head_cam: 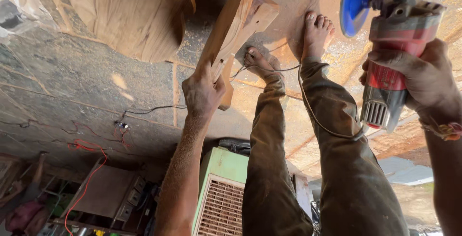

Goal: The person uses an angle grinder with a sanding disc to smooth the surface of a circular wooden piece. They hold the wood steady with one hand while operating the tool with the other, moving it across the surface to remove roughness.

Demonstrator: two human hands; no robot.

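So here's where we're at: over on the far left there's a big curved wood panel (127,14) resting on the dusty stone floor (72,82), with thin red and black wires (96,139) trailing toward a metal box (108,192) and a green cooler (221,197) a bit further along. Our left hand (202,91) is closed around the lower end of the wood piece (231,29), which stands tilted on the floor just beside our bare left foot (257,62); that foot looks like it sits against the base of the piece, though we can't tell for sure if it's actually pinning it. The grinder cord (308,106) runs across the floor by that foot and over our right leg, so we'd flick it well clear of the disc before touching down. Our right foot (317,31) is planted near the blue disc (356,2), closer than we'd like with bare toes. Our right hand (423,77) is wrapped tight around the red body of the grinder (394,48), which hangs in the air, apart from the wood. To do this well, we reckon: hold the piece steady, bring the disc in at a shallow angle, go light, and keep it moving along the grain so it doesn't dig.
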